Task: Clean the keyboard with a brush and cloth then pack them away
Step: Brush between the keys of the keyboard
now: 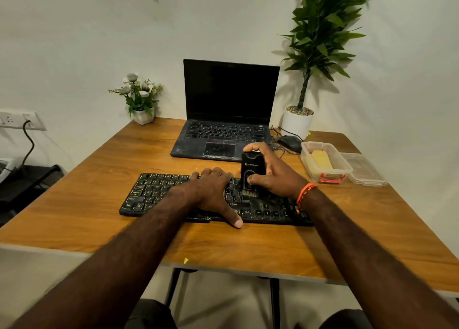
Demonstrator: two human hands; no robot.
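Observation:
A black keyboard point(154, 192) with yellow-lit legends lies across the middle of the wooden table point(87, 217). My left hand point(213, 192) spans the keyboard's middle, fingers curled over its far edge and thumb hooked at its near edge. My right hand point(273, 172) grips a black block-shaped brush point(250, 169) upright, its bristles down on the keys right of centre. A yellow cloth point(320, 159) lies inside a clear plastic box point(342, 167) at the right.
An open, dusty black laptop point(223, 132) stands behind the keyboard. The box's clear lid point(365, 169) lies beside it. A black mouse point(289, 142) with cable, a tall potted plant point(298, 122) and a small flower pot point(142, 115) sit at the back.

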